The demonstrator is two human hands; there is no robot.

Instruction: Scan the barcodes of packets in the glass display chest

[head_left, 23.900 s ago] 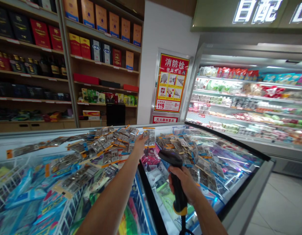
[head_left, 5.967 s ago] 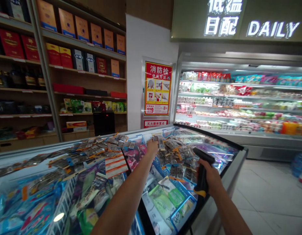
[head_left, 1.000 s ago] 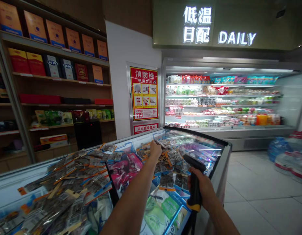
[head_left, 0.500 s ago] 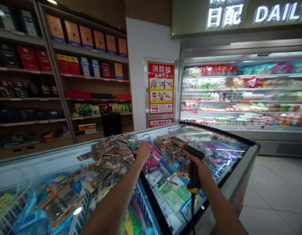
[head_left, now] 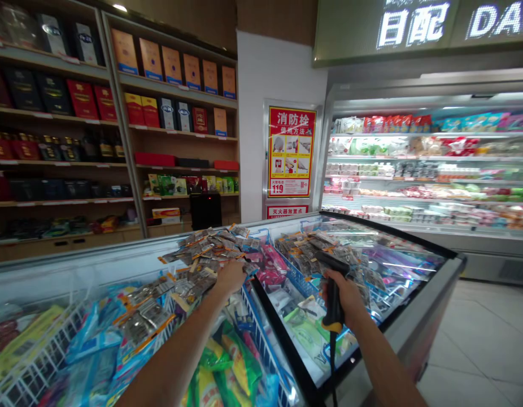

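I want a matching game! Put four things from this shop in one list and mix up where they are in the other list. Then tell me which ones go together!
Things:
1. Black handheld scanner with a yellow band
2. Red-and-yellow rectangular poster
3. Row of upright orange-and-blue boxes
4. Bare left hand

Places:
A. On a long wooden shelf
B. At the heap of small see-through packets with orange edges
C. Gripped in the bare right hand
D. In a silver metal frame, left of the brightly lit silver fridge

Right pairs: 1-C, 2-D, 3-A, 4-B
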